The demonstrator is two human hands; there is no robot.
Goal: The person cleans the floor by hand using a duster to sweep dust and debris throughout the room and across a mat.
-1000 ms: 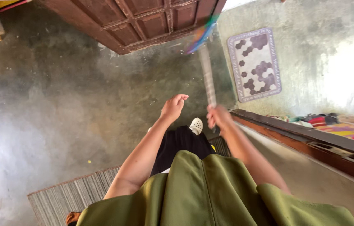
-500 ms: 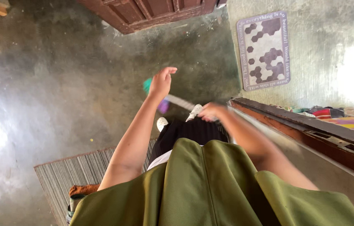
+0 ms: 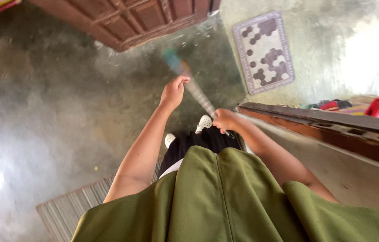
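A long, pale broom handle (image 3: pixel 197 92) is held in both hands near the centre of the frame. The left hand (image 3: pixel 173 92) is closed around the handle higher up, fingers curled over it. The right hand (image 3: pixel 226 120) is wrapped tightly around the handle lower down, just right of centre. The handle runs diagonally from the right hand up toward the upper middle, where its blurred teal and orange end (image 3: pixel 173 60) is seen over the grey concrete floor (image 3: pixel 50 103). A brown wooden door (image 3: pixel 126 18) lies along the top edge. A patterned doormat (image 3: pixel 264 51) lies at the upper right. A striped mat (image 3: pixel 73 208) is seen at the lower left, and white perforated shoes (image 3: pixel 204 122) are visible below the hands.
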